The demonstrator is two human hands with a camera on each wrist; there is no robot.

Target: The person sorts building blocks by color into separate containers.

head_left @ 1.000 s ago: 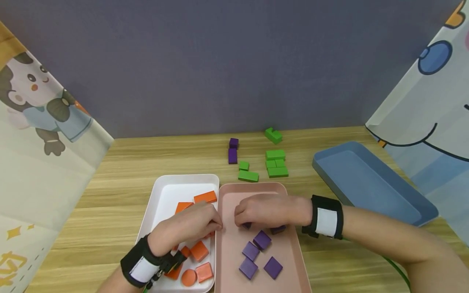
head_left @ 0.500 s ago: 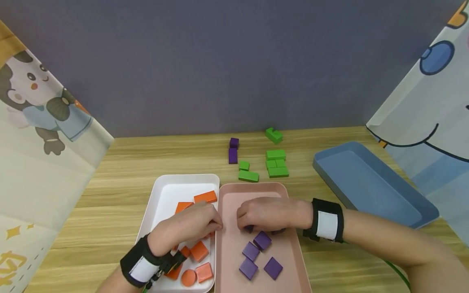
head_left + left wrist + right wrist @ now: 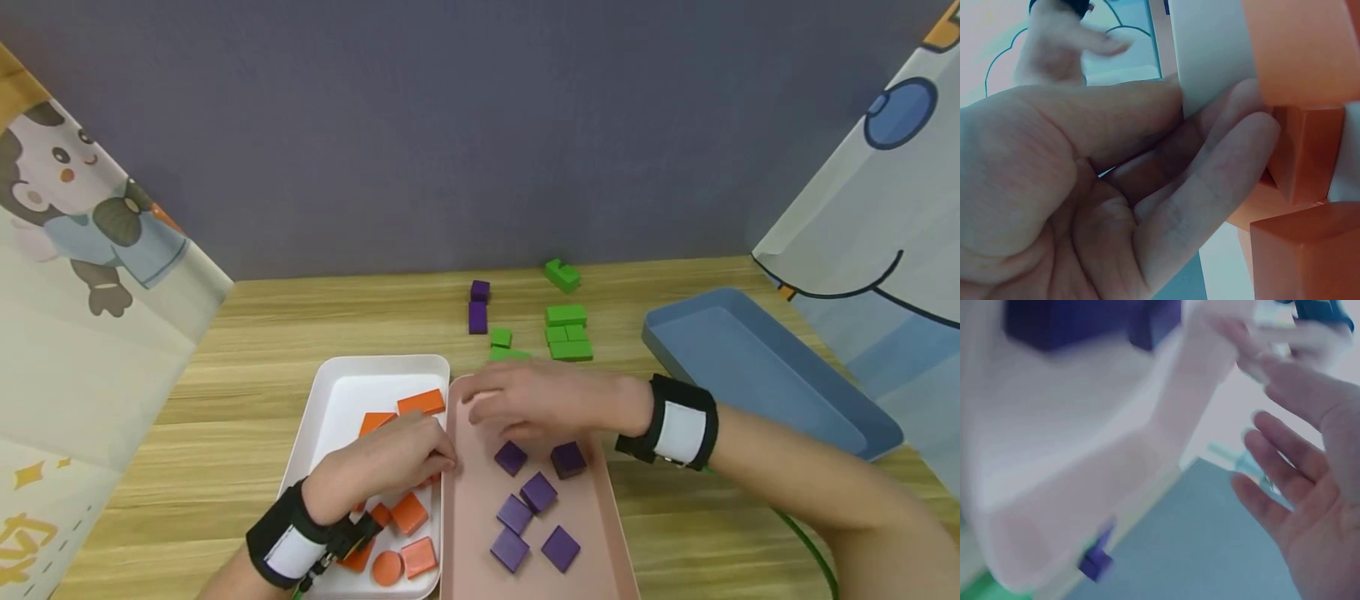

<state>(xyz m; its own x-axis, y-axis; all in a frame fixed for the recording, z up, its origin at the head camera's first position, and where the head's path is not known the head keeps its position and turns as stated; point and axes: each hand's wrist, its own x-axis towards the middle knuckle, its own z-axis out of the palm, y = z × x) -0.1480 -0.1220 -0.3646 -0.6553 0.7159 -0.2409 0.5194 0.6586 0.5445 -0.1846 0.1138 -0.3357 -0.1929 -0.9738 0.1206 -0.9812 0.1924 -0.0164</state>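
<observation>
My left hand (image 3: 397,458) pinches the rim of the white tray (image 3: 318,408) where it meets the pink tray (image 3: 618,533); its thumb and fingers lie on either side of the wall in the left wrist view. Orange blocks (image 3: 1300,250) of several shapes lie in the white tray, some right by the fingertips. Over the far part of the pink tray, my right hand (image 3: 551,400) is lifted with its fingers spread and holds nothing, as the right wrist view also shows. Several purple blocks (image 3: 510,458) sit in the pink tray below it.
Green blocks (image 3: 570,350) are grouped on the wooden table (image 3: 195,433) behind the pink tray. Two purple blocks (image 3: 477,317) stand to their left. A blue tray (image 3: 772,375) lies angled at the right. A grey wall (image 3: 480,133) closes off the back.
My right hand has let go of a purple block in the pink tray and risen away toward the back, its fingers spreading. The left hand has stayed in place.
</observation>
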